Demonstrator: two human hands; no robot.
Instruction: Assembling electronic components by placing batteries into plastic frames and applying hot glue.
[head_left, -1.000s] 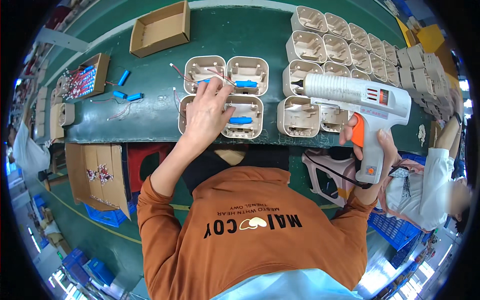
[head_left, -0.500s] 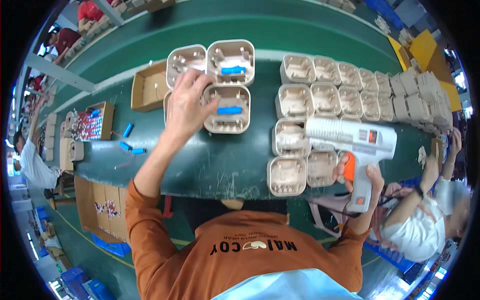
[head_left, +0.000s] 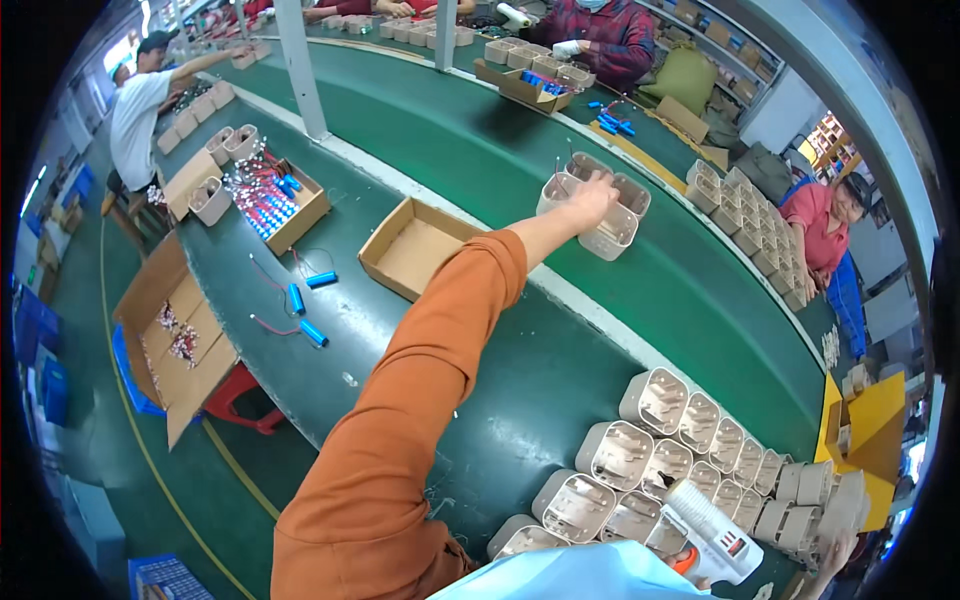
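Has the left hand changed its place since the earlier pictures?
Yes. Judged against the white strip, the left hand has moved away from the person: it was on the near side, and now it is beyond it.

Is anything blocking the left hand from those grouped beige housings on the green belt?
Nothing visible does: the left hand reaches across the pale strip and is right at the beige housings, with no other object showing between.

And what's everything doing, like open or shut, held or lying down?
Left hand: touching the far beige cups; grip unclear
Far beige cups: grouped, open-topped
Right hand: mostly hidden, holding the glue gun
Glue gun: held
Rowed beige cups: open-topped
Three loose blue cells: lying down
Middle cardboard tray: open-topped
Yellow box: flaps open
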